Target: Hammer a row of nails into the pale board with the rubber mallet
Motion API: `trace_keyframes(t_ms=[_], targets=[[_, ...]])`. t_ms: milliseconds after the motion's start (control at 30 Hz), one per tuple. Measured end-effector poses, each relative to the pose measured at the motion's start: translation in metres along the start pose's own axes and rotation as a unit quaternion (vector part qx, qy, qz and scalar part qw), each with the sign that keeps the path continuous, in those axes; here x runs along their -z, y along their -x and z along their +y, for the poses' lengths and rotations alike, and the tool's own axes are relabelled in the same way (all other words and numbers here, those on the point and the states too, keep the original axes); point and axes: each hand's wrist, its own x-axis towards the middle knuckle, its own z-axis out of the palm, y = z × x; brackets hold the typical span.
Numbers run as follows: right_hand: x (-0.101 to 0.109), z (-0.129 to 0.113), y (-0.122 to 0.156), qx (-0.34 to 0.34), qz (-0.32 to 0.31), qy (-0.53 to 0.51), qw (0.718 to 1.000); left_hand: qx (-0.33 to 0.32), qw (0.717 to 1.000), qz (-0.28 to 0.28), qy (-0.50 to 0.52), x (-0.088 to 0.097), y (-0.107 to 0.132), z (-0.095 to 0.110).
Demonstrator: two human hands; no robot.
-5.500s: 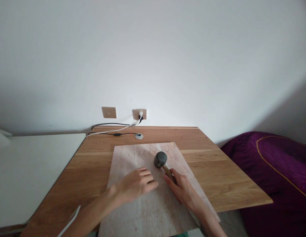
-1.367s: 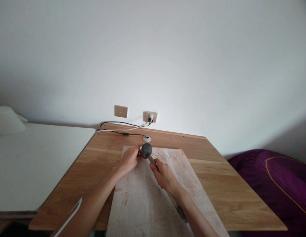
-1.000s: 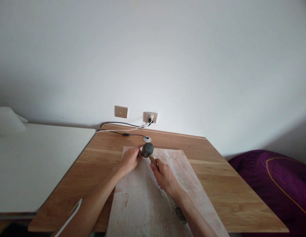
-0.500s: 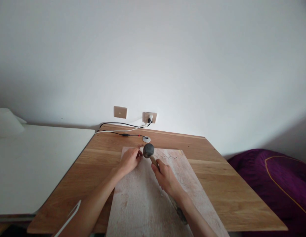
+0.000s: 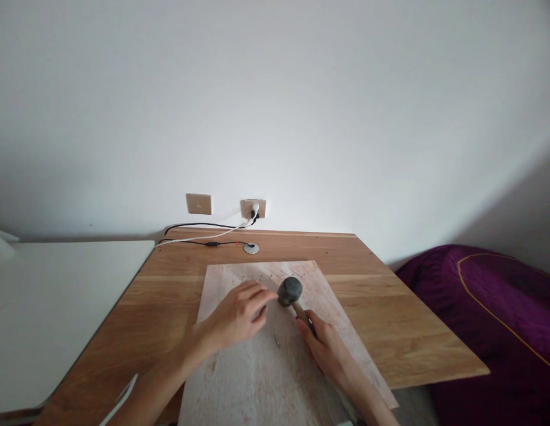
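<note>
My right hand [image 5: 330, 349] is closed around the wooden handle of a mallet with a dark rubber head [image 5: 290, 290], held above a pale wooden board [image 5: 239, 378]. To its left, my left hand [image 5: 239, 313] hovers over the board with its fingers partly stretched and apart, nothing visible in them. The index fingertip comes close to the mallet head; whether they touch I cannot tell. A row of several nails [image 5: 261, 277] stands along the board's far end. Below my left fingers, what looks like a few loose nails [image 5: 277, 341] lie on the board.
The board rests on a wooden table [image 5: 417, 331]. Cables [image 5: 212, 243] run along the table's back to a wall socket [image 5: 253, 208] and a round grommet [image 5: 251, 248]. A white table [image 5: 57, 307] adjoins on the left, a purple beanbag [image 5: 501, 307] on the right.
My left hand has drawn back from the far end of the board toward me, its fingers now spread. The mallet has moved right and nearer. The view has shifted slightly right.
</note>
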Motion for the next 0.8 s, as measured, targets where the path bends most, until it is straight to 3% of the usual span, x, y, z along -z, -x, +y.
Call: trace_keyframes(t_ms=[67, 100, 233, 367, 600, 800], targets=[[-0.002, 0.0, -0.001, 0.014, 0.014, -0.003, 1.0, -0.11, 0.987, -0.106, -0.044, 0.001, -0.003, 0.027], [-0.002, 0.0, -0.002, 0.02, 0.022, -0.005, 1.0, -0.143, 0.977, -0.133, -0.087, 0.0, -0.003, 0.038], [-0.004, 0.003, -0.005, 0.021, 0.036, -0.011, 0.999, -0.204, 0.944, -0.154, -0.207, -0.015, 0.007, 0.065], [-0.004, 0.003, -0.005, 0.009, 0.03, -0.009, 0.999, -0.225, 0.938, -0.14, -0.223, -0.026, 0.012, 0.062], [-0.004, 0.003, -0.007, 0.012, 0.025, -0.004, 1.0, -0.173, 0.948, -0.17, -0.209, -0.01, 0.003, 0.049], [-0.002, -0.002, -0.006, -0.025, 0.004, -0.026, 0.999, -0.164, 0.948, -0.178, -0.208, -0.009, 0.007, 0.039]])
